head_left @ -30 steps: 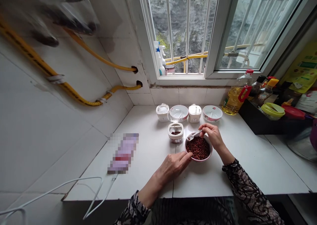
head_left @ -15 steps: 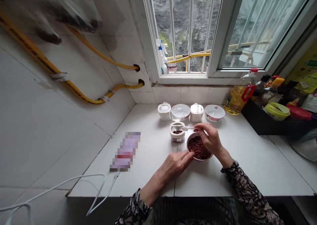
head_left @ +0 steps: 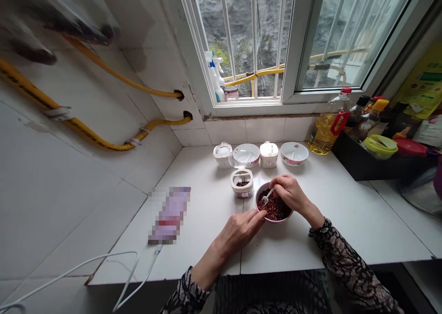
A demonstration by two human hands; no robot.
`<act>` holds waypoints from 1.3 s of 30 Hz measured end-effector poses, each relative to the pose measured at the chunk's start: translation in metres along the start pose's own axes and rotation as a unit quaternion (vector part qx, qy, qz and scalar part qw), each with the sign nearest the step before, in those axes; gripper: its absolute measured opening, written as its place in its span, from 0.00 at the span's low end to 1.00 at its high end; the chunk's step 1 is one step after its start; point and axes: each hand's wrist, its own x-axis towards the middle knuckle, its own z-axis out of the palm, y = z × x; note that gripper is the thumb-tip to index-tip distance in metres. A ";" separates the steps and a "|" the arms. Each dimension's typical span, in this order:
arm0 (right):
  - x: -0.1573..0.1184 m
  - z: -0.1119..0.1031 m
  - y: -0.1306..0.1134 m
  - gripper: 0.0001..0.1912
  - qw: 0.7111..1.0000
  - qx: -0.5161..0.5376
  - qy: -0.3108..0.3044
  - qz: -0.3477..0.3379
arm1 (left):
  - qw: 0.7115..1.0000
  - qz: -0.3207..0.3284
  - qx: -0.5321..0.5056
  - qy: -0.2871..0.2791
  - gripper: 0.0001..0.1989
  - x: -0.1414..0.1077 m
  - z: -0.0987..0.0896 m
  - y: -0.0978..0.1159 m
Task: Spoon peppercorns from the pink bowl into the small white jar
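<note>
Well, bowl (head_left: 276, 221) between — left hand (head_left: 239, 230) closed on it, right hand (head_left: 290, 192) tight on spoon (head_left: 265, 200).

Daylight enters through the window (head_left: 253, 42) at twelve o'clock, glaring softly on the white counter (head_left: 193, 212) below. The tiled wall at nine o'clock is dim grey. Wide-angle stretching bends the edges; a pixelated patch (head_left: 170, 216) hides detail towards eight o'clock.

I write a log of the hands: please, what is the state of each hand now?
Left hand: fingers against the rim of the bowl.
Right hand: closed on the spoon.
</note>
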 end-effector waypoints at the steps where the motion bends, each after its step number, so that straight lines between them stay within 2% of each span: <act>1: 0.000 -0.001 0.000 0.12 1.000 0.025 -0.001 0.018 | 1.000 0.000 -0.001 0.000 0.11 0.000 0.000 0.000; 5: 0.001 -0.002 0.001 0.11 0.987 0.131 -0.008 0.091 | 1.000 -0.001 -0.008 0.002 0.11 0.000 0.000 0.000; 9: 0.002 -0.002 -0.001 0.10 0.976 0.171 0.007 0.134 | 1.000 -0.003 -0.010 0.000 0.11 0.001 -0.001 0.000; 16: 0.002 -0.004 0.000 0.10 0.970 0.180 0.021 0.163 | 1.000 -0.004 -0.013 0.006 0.11 0.001 -0.001 0.001; 23: 0.008 -0.006 0.003 0.08 0.944 0.268 0.046 0.184 | 1.000 -0.009 -0.016 0.000 0.11 0.002 -0.001 0.001; 26: 0.012 -0.005 -0.002 0.08 0.941 0.291 0.079 0.151 | 1.000 -0.007 -0.011 0.005 0.11 0.002 0.000 0.001; 28: 0.013 0.000 -0.009 0.09 0.951 0.273 0.100 0.109 | 1.000 -0.006 -0.005 0.011 0.11 0.001 0.001 0.001; 30: 0.012 0.007 -0.017 0.09 0.969 0.214 0.108 0.054 | 1.000 -0.006 0.000 0.010 0.11 0.000 0.003 0.000; 33: 0.011 0.017 -0.024 0.11 0.992 0.070 0.069 -0.074 | 1.000 -0.006 0.005 0.004 0.12 -0.001 0.003 0.000; 36: 0.010 0.018 -0.025 0.14 0.983 -0.039 0.028 -0.178 | 1.000 -0.006 0.006 0.007 0.13 0.000 0.002 0.000; 39: 0.008 0.007 -0.022 0.13 0.983 -0.032 0.073 -0.165 | 1.000 -0.008 0.001 0.002 0.12 0.001 0.000 0.001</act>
